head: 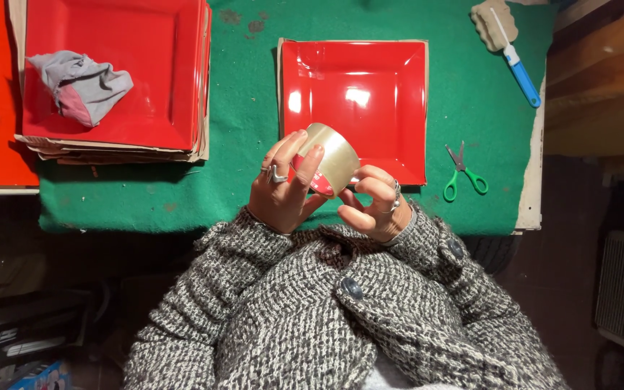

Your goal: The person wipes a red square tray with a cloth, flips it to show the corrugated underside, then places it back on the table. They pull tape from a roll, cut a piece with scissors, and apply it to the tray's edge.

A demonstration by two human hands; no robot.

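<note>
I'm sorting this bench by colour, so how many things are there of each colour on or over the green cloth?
Red: 2, the single square tray and the tray stack
Green: 1, scissors
Blue: 1, blue-handled tool
Grey: 1, rag
Tan: 2, tape roll in both hands, sponge
Total: 7

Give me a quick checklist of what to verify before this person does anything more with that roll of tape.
1. Roll of tape gripped: ok, the left hand wraps its side.
2. Loose tape end found: cannot tell, the right hand has its fingertips at the roll's edge, but no free end shows.
3. Single red tray within reach: ok, it lies flat on the green mat just beyond the hands.
4. Green-handled scissors handy: ok, on the mat to the right of the tray, untouched.
5. Stack of red trays: not ok, a crumpled grey cloth sits on top.
</note>
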